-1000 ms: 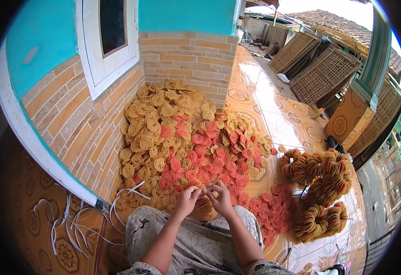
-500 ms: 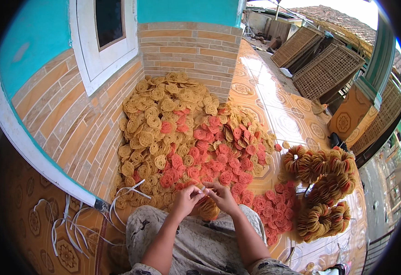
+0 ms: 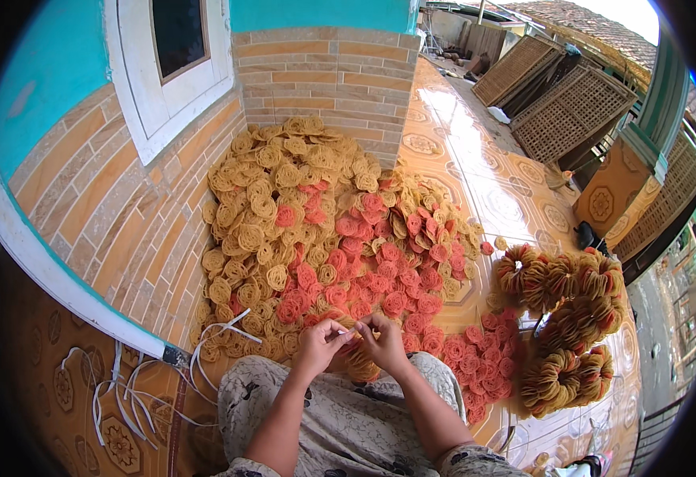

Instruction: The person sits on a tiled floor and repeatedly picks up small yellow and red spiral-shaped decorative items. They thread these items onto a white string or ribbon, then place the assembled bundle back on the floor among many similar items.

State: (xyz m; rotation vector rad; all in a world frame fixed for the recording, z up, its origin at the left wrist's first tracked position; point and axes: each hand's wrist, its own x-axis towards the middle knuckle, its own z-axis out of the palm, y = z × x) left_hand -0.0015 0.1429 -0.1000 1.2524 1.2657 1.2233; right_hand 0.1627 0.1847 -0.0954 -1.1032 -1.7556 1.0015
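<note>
My left hand and my right hand meet above my lap, thumbs and fingertips pinched. Between them shows a small piece of white strip, mostly covered by the fingers. Just below hangs a bundle of tan round coiled crackers, partly hidden by my hands. In front of my knees a large heap of these thin, lacy crackers leans against the wall, with tan crackers on the left and back and pinkish-red crackers in the middle and to the right.
Several ring-shaped cracker bundles stand at the right on the tiled floor. Loose white strips lie at the left. A tiled wall closes off the far side. Woven bamboo racks lean at the far right, beyond a tiled pillar base.
My right hand's fingers have bent and drawn in closer over the strip. The left hand stays pinched in nearly the same place. The view has shifted slightly.
</note>
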